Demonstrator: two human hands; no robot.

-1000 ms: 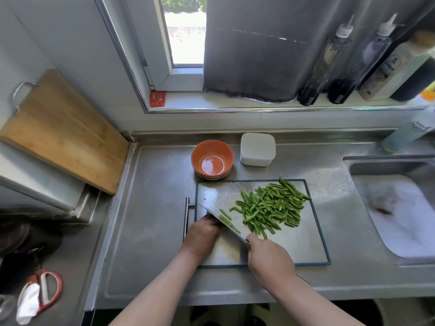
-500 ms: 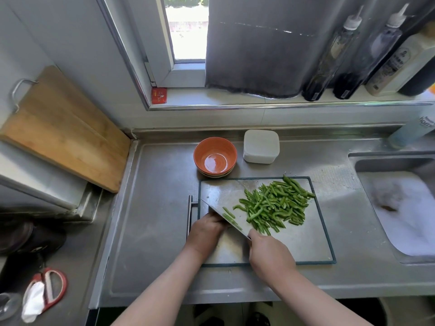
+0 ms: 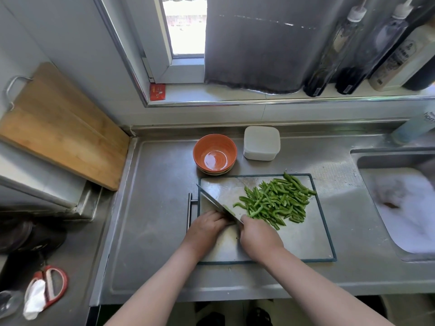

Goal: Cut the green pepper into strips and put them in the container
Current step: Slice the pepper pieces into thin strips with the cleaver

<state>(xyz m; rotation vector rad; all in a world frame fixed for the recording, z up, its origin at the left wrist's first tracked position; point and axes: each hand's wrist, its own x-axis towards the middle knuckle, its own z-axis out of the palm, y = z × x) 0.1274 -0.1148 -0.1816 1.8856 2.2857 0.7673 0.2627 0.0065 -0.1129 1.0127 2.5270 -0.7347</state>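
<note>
A pile of green pepper strips [image 3: 275,203] lies on the right half of the steel cutting board [image 3: 303,241]. My right hand [image 3: 257,234] grips the handle of a cleaver [image 3: 213,203], whose blade slants across the board's left part. My left hand [image 3: 206,228] sits against the blade's left side with curled fingers, holding down the uncut pepper piece. Only a sliver of green shows at the blade edge. The orange bowl [image 3: 214,156] stands empty just behind the board. A white lidded container [image 3: 261,143] is to its right.
A sink [image 3: 404,208] with foamy water is at the right. A wooden board [image 3: 58,128] leans at the left wall. Bottles [image 3: 334,50] line the window sill. Red-handled scissors [image 3: 48,290] lie at the lower left, and the counter's front edge runs below my arms.
The cleaver and both hands have kept working at the board's left part, the blade shifting slightly toward my left hand. The strip pile stays where it was.
</note>
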